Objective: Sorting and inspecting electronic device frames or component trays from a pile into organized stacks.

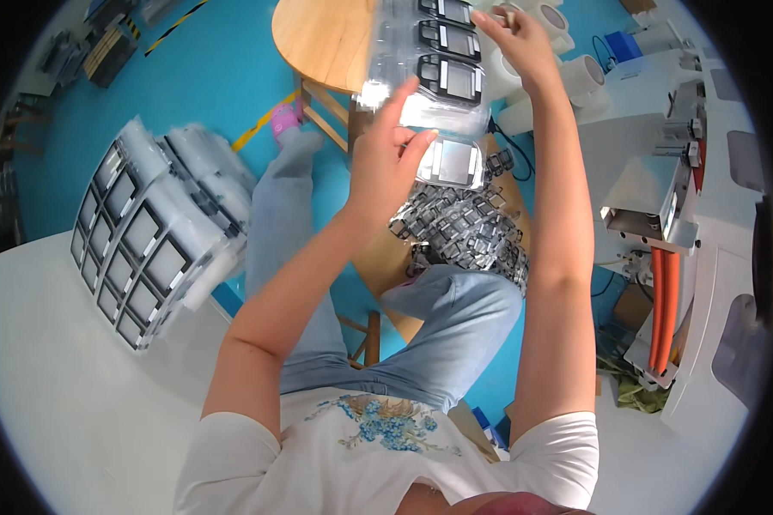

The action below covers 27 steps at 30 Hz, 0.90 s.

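Fingers (416, 142) of the left hand (385, 163): curled and pinched on the near end of the clear plastic tray (434, 86), thumb on one face, index stretched along the edge. Fingers of the right hand (515, 39): closed on the far end of the same tray, thumb hidden, grip on the rim.

Head view, places given from the clear plastic tray:
- Tray itself: long, thin blister strip, held up in the air between both hands over the person's lap, holding a row of dark framed screen parts (449, 79), one per pocket; nearest pocket shows a pale part.
- Beyond and under its far end: round wooden table (318, 34).
- Right of its far end: white tape rolls (580, 77) on a white surface.
- Below its near end: heap of loose small dark frames (468, 227) on a wooden board by the knees.
- Well to its left: stack of similar trays (146, 236), standing tilted on a white table (51, 378).
- Far right: white machine with orange hoses (666, 309).

Handling, as judged: tray looks light, thin and flexible, apt to sag or twist if held at one end only; smooth plastic, likely slippery. Parts sit loose in pockets, so keep it level. Best held at both short ends by the rim, clear of the pockets.
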Available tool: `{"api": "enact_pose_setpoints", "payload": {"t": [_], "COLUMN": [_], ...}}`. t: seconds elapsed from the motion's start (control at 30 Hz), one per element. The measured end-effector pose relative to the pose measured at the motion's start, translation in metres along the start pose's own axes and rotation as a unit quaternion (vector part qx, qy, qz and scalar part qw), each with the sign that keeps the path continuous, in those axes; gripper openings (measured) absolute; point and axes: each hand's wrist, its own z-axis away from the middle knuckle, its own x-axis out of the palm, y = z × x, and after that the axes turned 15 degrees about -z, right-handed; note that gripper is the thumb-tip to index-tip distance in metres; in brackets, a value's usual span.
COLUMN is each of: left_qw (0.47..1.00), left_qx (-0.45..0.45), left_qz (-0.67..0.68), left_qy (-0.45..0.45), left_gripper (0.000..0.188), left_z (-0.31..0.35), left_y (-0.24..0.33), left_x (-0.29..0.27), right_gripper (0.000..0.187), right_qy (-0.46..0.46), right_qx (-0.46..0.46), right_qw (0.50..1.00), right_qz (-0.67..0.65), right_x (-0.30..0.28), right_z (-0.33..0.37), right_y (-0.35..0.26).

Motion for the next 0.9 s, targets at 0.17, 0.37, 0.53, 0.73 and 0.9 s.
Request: {"api": "enact_pose_setpoints", "payload": {"t": [0.17,0.37,0.53,0.73,0.9], "left_qw": [0.999,0.987,0.981,0.993,0.994], "left_qx": [-0.018,-0.057,-0.078,-0.027,-0.01], "left_qz": [0.021,0.086,0.136,0.032,0.052], "left_qy": [-0.039,-0.123,-0.112,-0.107,-0.1], "left_gripper": [0.067,0.075,0.075,0.074,0.065], "left_z": [0.001,-0.007,-0.007,-0.004,0.014], "left_y": [-0.005,-0.006,0.005,0.0,0.024], "left_x": [-0.004,-0.019,-0.011,-0.022,-0.019], "right_gripper": [0.022,0.016,0.028,0.016,0.036], "right_qy": [-0.009,-0.144,-0.184,-0.153,-0.077], "right_qx": [-0.021,-0.151,-0.269,-0.16,0.089], "right_qw": [0.999,0.977,0.938,0.913,0.988], "right_qz": [0.027,0.036,0.119,0.342,-0.099], "right_x": [-0.025,-0.009,0.002,-0.033,-0.057], "right_z": [0.083,0.136,0.126,0.145,0.19], "right_y": [-0.036,-0.058,-0.052,-0.079,-0.046]}}
